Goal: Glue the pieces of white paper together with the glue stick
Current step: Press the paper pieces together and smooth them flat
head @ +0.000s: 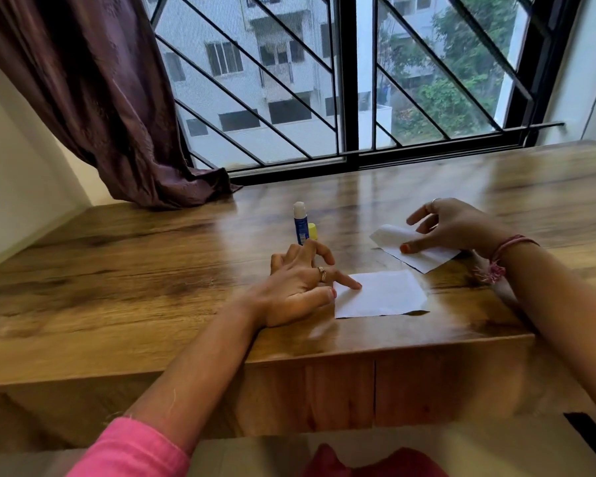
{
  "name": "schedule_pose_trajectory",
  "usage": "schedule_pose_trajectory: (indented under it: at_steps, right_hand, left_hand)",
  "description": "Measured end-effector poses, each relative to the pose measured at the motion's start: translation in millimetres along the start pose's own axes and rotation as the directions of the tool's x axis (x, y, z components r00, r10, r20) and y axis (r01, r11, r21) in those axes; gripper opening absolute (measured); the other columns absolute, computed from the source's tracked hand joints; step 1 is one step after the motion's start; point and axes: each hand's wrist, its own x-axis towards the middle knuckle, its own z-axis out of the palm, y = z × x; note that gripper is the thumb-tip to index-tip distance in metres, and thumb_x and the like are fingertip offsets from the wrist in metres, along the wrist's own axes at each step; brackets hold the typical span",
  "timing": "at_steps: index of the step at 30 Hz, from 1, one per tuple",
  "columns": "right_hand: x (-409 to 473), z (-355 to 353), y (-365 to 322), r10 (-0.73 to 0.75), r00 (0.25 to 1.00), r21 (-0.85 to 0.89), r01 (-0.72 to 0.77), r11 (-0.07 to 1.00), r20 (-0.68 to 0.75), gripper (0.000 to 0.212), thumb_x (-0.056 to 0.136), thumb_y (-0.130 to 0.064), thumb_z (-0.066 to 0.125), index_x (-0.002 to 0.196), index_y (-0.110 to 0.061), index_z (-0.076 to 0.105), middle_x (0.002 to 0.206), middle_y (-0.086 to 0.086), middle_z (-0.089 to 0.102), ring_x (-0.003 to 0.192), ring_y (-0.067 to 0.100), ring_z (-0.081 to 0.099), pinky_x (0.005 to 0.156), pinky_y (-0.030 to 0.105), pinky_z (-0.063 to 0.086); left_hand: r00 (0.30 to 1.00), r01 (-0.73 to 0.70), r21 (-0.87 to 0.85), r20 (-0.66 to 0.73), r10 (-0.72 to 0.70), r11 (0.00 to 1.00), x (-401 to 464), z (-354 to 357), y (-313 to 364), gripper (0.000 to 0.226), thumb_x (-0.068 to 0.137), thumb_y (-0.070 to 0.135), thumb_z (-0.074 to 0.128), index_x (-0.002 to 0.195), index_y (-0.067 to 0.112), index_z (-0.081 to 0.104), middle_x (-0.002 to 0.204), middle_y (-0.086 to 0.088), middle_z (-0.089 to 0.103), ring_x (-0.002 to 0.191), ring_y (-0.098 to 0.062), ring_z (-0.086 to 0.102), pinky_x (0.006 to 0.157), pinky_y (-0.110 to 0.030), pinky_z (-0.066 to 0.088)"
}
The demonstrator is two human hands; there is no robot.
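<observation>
From the head view, we are pinning the flat near paper [381,293] to the tabletop [152,270] with our left hand's [298,284] straight fingertips while our right hand [453,228] is pinching the far paper [417,251], light and floppy, best lifted by an edge, the uncapped glue stick [300,223] standing untouched just beyond the left hand.

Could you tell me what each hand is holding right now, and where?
Right hand pinches the far paper at its near-left edge; left hand only presses the near paper.
</observation>
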Motion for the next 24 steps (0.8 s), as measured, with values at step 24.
schedule_pose_trajectory:
  at_steps: [24]
  right_hand:
    - [-1.7,-24.2,9.1,0.055,0.971,0.690,-0.205,0.694,0.233,0.037,0.071,-0.005,0.070,0.108,-0.010,0.070,0.099,0.013,0.072,0.066,0.018,0.072,0.048,0.027,0.057]
  left_hand:
    - [0.977,0.102,-0.279,-0.151,-0.149,0.955,2.2,-1.7,-31.2,0.008,0.089,0.032,0.063,0.096,0.031,0.067,0.077,0.014,0.058,0.058,0.001,0.047,0.054,-0.009,0.039]
